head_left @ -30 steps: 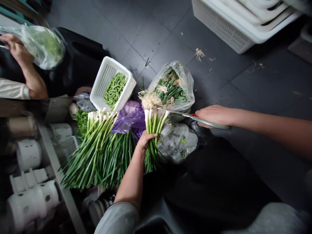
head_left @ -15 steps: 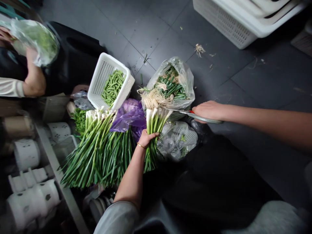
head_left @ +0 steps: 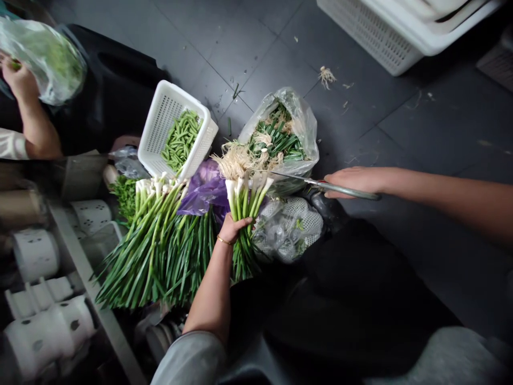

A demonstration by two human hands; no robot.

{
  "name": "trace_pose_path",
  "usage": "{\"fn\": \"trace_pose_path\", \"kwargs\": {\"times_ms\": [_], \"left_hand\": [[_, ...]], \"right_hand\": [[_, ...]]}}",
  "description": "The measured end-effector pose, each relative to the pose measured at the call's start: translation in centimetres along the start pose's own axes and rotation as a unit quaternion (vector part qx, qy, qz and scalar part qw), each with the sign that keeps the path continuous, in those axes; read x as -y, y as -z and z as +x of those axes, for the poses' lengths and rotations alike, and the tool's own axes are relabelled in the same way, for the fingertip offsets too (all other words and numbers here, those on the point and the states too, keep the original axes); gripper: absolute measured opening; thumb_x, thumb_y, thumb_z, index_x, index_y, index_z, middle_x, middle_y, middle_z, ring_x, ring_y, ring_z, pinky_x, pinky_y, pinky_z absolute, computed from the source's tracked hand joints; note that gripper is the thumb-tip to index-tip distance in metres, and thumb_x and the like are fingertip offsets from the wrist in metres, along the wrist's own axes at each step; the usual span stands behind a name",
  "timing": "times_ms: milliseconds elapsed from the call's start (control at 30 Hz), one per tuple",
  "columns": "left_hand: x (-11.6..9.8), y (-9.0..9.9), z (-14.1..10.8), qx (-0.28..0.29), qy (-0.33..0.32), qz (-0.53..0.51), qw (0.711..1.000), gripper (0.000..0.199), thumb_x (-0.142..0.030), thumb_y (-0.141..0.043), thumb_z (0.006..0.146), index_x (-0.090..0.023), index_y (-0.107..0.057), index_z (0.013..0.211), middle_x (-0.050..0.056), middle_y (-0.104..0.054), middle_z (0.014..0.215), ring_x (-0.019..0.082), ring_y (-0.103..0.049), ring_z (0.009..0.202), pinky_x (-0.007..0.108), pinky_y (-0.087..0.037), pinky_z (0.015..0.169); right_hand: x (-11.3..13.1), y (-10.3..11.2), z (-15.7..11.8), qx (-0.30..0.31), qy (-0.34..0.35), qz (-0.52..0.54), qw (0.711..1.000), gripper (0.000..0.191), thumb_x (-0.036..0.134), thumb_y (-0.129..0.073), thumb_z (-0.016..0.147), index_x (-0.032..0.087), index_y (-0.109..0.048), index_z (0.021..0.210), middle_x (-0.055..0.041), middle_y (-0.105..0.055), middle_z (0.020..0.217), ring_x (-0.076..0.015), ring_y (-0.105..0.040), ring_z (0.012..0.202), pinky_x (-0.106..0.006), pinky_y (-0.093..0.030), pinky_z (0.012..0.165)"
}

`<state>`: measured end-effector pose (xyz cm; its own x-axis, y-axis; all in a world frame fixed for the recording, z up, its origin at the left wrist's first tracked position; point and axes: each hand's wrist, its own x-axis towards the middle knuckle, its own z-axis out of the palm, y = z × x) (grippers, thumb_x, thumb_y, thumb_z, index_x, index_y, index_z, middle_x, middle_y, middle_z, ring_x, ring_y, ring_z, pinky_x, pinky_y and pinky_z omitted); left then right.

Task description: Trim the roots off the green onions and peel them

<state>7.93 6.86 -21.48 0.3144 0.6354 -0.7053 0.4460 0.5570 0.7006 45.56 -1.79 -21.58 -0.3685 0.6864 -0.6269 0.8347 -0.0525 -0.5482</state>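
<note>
My left hand [head_left: 234,227] is wrapped round a bunch of green onions [head_left: 244,199], white ends up. Pale stringy roots [head_left: 231,160] stick out at the top of the bunch. In my right hand [head_left: 348,179] is a pair of scissors [head_left: 356,192], its blades reaching left to the white ends just below the roots. Behind the bunch, an opened clear plastic bag [head_left: 308,133] holds cut roots and green pieces. To the left lies a big pile of green onions [head_left: 160,251], beside a purple plastic bag [head_left: 204,190].
A white basket [head_left: 154,128] with green beans stands behind the pile. Another person's hand [head_left: 22,80] is at a bag of greens [head_left: 60,64] at upper left. A large white crate [head_left: 377,40] sits at upper right. Loose roots [head_left: 326,77] lie on the tiled floor.
My left hand and the bunch sit slightly further left in view, while my right hand and the scissors have shifted a little right. Some roots have tipped leftward. The other person's hand has moved.
</note>
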Motion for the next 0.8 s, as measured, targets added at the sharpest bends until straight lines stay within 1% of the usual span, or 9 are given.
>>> {"fn": "trace_pose_path", "kwargs": {"times_ms": [100,200,300,400,433,533,633,733,800], "left_hand": [[-0.3,-0.5,0.0,0.011,-0.001,0.002,1.000,0.035,-0.029,-0.083,0.055,-0.011,-0.069,0.082,0.005,-0.069,0.066,0.019,-0.063,0.052,0.032,-0.055,0.053],[-0.4,-0.7,0.1,0.021,-0.007,-0.011,1.000,0.035,-0.027,-0.083,0.055,-0.011,-0.069,0.083,0.005,-0.069,0.066,0.018,-0.063,0.052,0.033,-0.056,0.054],[-0.3,-0.1,0.2,0.035,-0.002,-0.044,0.998,0.033,-0.029,-0.080,0.057,-0.010,-0.066,0.079,0.006,-0.068,0.064,0.018,-0.062,0.049,0.030,-0.054,0.048],[0.0,0.8,0.1,0.097,0.027,-0.098,0.990,0.036,-0.032,-0.077,0.054,-0.009,-0.064,0.079,0.006,-0.066,0.058,0.020,-0.062,0.046,0.029,-0.052,0.044],[0.1,1.1,0.0,0.124,0.035,-0.118,0.985,0.040,-0.033,-0.076,0.053,-0.008,-0.063,0.082,0.007,-0.065,0.058,0.021,-0.063,0.048,0.030,-0.052,0.044],[0.3,1.5,0.0,0.194,0.043,-0.164,0.966,0.053,-0.035,-0.072,0.051,-0.008,-0.063,0.095,0.009,-0.067,0.065,0.025,-0.067,0.056,0.033,-0.054,0.048],[0.3,1.3,0.2,0.244,0.055,-0.171,0.953,0.059,-0.038,-0.070,0.050,-0.008,-0.063,0.100,0.011,-0.067,0.068,0.025,-0.065,0.053,0.032,-0.051,0.045],[0.1,0.7,0.3,0.279,0.078,-0.162,0.943,0.061,-0.044,-0.070,0.048,-0.007,-0.065,0.096,0.009,-0.063,0.058,0.023,-0.060,0.044,0.030,-0.044,0.037],[-0.1,0.2,0.4,0.280,0.082,-0.159,0.943,0.061,-0.045,-0.070,0.048,-0.006,-0.065,0.095,0.009,-0.062,0.055,0.023,-0.060,0.043,0.029,-0.043,0.037]], "right_hand": [[0.9,0.7,0.8,0.014,0.008,-0.043,0.999,0.035,0.043,-0.048,0.093,0.012,-0.063,0.099,-0.0155,-0.068,0.091,-0.0224,-0.062,0.077,-0.029,-0.035,0.062],[1.1,0.1,1.5,-0.038,0.010,-0.063,0.997,0.037,0.045,-0.044,0.094,0.014,-0.065,0.095,-0.0146,-0.068,0.088,-0.0228,-0.062,0.075,-0.030,-0.035,0.062],[0.4,-0.7,1.5,-0.091,-0.034,-0.056,0.994,0.038,0.043,-0.040,0.096,0.015,-0.064,0.092,-0.0133,-0.068,0.085,-0.0228,-0.063,0.075,-0.029,-0.033,0.061],[-0.5,-0.9,0.9,-0.089,-0.074,-0.022,0.993,0.038,0.044,-0.040,0.095,0.015,-0.062,0.087,-0.0126,-0.067,0.086,-0.0225,-0.063,0.077,-0.028,-0.034,0.060],[-0.7,-0.8,0.7,-0.074,-0.055,-0.004,0.996,0.036,0.044,-0.041,0.095,0.015,-0.061,0.087,-0.0119,-0.067,0.086,-0.0217,-0.063,0.077,-0.028,-0.035,0.061],[-0.7,-0.4,0.1,-0.029,0.061,0.031,0.997,0.031,0.044,-0.045,0.094,0.016,-0.058,0.092,-0.0100,-0.066,0.086,-0.0198,-0.062,0.075,-0.027,-0.039,0.062],[0.1,-0.4,0.3,-0.019,0.141,0.024,0.989,0.035,0.048,-0.046,0.092,0.016,-0.057,0.099,-0.0105,-0.065,0.089,-0.0214,-0.063,0.077,-0.029,-0.042,0.065],[1.0,-0.8,1.0,-0.046,0.172,0.009,0.984,0.038,0.051,-0.044,0.092,0.017,-0.059,0.096,-0.0103,-0.066,0.088,-0.0212,-0.063,0.075,-0.030,-0.041,0.065],[1.8,-1.2,1.5,-0.077,0.148,-0.004,0.986,0.039,0.052,-0.042,0.092,0.017,-0.060,0.091,-0.0088,-0.066,0.079,-0.0201,-0.062,0.068,-0.029,-0.039,0.061]]}}
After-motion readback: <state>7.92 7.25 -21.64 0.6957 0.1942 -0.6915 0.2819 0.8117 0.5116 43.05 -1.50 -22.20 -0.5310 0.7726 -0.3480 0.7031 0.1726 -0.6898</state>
